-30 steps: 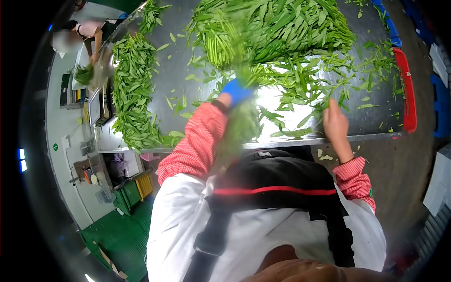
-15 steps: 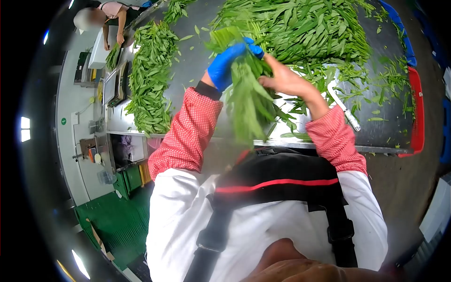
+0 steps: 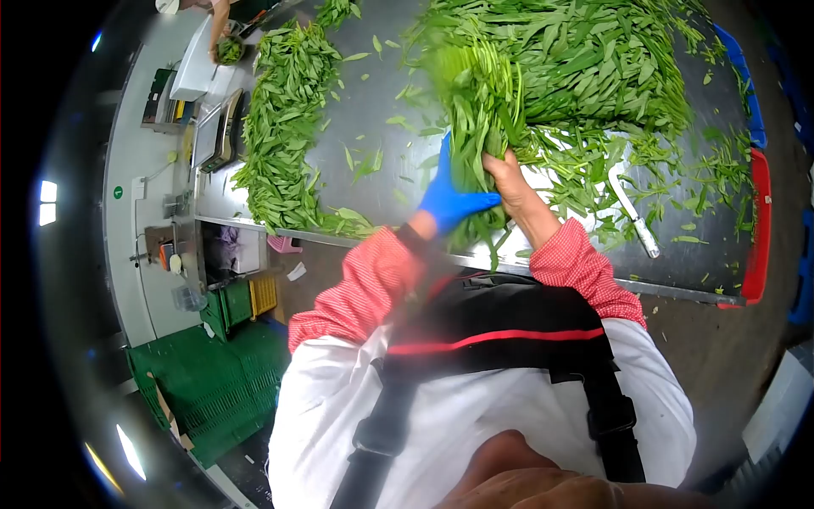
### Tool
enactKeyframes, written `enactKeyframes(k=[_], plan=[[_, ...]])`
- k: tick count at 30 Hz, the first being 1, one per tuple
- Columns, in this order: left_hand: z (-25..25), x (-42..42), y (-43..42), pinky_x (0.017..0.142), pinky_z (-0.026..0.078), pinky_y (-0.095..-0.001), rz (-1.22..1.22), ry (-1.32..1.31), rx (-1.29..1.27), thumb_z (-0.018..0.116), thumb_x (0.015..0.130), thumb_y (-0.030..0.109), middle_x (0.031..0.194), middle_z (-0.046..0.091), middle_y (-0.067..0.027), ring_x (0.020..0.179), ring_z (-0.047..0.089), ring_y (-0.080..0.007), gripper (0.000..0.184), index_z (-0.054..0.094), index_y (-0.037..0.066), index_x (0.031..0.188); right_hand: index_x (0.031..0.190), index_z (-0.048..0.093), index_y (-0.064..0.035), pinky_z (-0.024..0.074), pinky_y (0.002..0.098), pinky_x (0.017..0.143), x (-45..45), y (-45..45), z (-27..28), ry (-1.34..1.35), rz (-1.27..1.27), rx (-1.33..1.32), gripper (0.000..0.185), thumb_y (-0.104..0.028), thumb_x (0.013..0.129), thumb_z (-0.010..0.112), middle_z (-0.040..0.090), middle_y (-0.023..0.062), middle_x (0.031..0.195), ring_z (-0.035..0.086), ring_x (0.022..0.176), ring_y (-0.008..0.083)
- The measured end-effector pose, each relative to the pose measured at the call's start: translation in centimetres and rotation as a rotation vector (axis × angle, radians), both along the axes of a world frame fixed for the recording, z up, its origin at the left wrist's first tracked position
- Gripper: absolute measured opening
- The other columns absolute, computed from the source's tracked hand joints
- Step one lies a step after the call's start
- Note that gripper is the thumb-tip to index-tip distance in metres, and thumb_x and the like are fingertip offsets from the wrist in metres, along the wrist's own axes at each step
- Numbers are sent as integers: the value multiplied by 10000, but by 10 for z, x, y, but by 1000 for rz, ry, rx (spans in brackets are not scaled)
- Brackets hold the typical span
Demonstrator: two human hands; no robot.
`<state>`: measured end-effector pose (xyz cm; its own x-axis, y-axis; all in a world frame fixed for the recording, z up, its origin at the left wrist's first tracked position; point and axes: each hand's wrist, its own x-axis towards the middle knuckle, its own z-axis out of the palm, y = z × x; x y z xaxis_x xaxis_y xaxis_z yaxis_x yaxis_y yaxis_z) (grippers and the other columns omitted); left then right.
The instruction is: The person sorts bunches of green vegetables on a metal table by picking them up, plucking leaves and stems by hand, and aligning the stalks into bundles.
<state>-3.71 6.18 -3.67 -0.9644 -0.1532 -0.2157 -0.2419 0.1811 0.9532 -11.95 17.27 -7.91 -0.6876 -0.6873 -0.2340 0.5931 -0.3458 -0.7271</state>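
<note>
A bunch of leafy greens (image 3: 482, 110), long-stemmed like water spinach, stands upright between my hands with its cut stems pointing away from me. My left hand (image 3: 454, 191), in a blue glove, cups the bunch from the left, its thumb stretched across the near side. From the right, my bare right hand (image 3: 515, 188) grips the same bunch, its fingers partly hidden by leaves. Just beyond lies a big pile of the same greens (image 3: 585, 68). Loose leaves and stems (image 3: 564, 182) are scattered to the right of my hands.
The metal table (image 3: 365, 136) bears another row of greens (image 3: 284, 127) on the left. A curved white tool (image 3: 629, 204) lies at right, near red (image 3: 759, 225) and blue (image 3: 742, 85) crate edges. A scale (image 3: 216, 131) and a co-worker's arm (image 3: 220, 21) are at far left.
The bunch has swung from leaves hanging toward me to upright stems. My left hand has lowered and shifted from the stem end to the bunch's left side. The view has shifted slightly.
</note>
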Motion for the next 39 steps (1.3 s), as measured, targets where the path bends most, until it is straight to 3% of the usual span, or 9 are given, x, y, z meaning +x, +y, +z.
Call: enactKeyframes(k=[4, 8, 10, 14, 17, 22, 28, 34, 39], plan=[[-21, 9, -1, 1064, 296, -370, 152, 17, 17, 832, 615, 258, 1416, 312, -178, 1296, 334, -289, 1179, 28, 33, 1447, 1275, 484, -56, 441, 321, 909, 9, 0, 12, -60, 83, -232, 530, -368, 859, 590, 563, 79, 1188, 539, 1068, 185], [-22, 22, -41, 1112, 203, -398, 187, 46, -304, 742, 659, 192, 1402, 332, -217, 1342, 240, -345, 970, 168, 36, 1426, 1197, 548, -36, 427, 350, 925, -19, 6, -8, 647, 535, 221, 526, -419, 841, 605, 580, 119, 1162, 546, 1046, 238], [8, 31, -65, 1011, 355, -404, 205, 145, -487, 686, 691, 102, 1309, 459, -190, 1225, 410, -360, 857, 232, 125, 1417, 1131, 583, -16, 465, 316, 839, -15, 33, 4, 695, 562, 492, 434, -339, 847, 634, 625, 123, 1002, 574, 950, 202], [7, 43, -100, 858, 471, -404, 8, -548, -1001, 656, 698, 46, 1167, 580, -172, 1004, 592, -349, 809, 262, 153, 1397, 1106, 579, -12, 462, 258, 666, -12, 50, 1, 597, 775, 546, 416, -345, 862, 625, 609, 40, 803, 564, 734, 114], [-20, 59, -125, 871, 462, -392, 123, 19, -541, 644, 692, 19, 1154, 583, -172, 1030, 590, -310, 805, 268, 146, 1392, 1140, 553, -33, 446, 250, 616, -38, 67, 19, 553, 455, 668, 428, -355, 864, 615, 592, 14, 771, 539, 682, 102], [-5, 65, -115, 984, 391, -347, 158, -121, -6, 633, 655, -39, 1314, 447, -126, 1185, 459, -246, 782, 313, 71, 1360, 1348, 302, -13, 474, 327, 757, -51, 28, 41, 652, 176, 630, 811, -432, 768, 685, 610, 124, 969, 582, 857, 201], [19, 85, -118, 948, 413, -330, 173, -144, -339, 634, 669, -32, 1245, 496, -139, 1134, 497, -246, 769, 298, 20, 1359, 997, 606, -35, 407, 200, 487, -64, 32, 33, 340, -130, 467, 167, -89, 860, 525, 564, -5, 683, 516, 578, 51], [21, 77, -110, 916, 436, -330, 231, 7, -573, 693, 681, 22, 1227, 537, -153, 1090, 554, -249, 809, 287, 56, 1380, 1009, 621, -13, 465, 276, 600, -24, -11, 57, 765, 233, 655, 351, -314, 829, 645, 612, 48, 740, 575, 655, 132], [38, 62, -91, 917, 436, -331, 251, -6, -550, 690, 675, 18, 1230, 536, -163, 1111, 548, -258, 788, 317, 68, 1367, 1040, 618, 14, 462, 292, 622, -9, -32, 22, 428, 277, 312, 378, -297, 827, 645, 633, 70, 745, 589, 667, 150]])
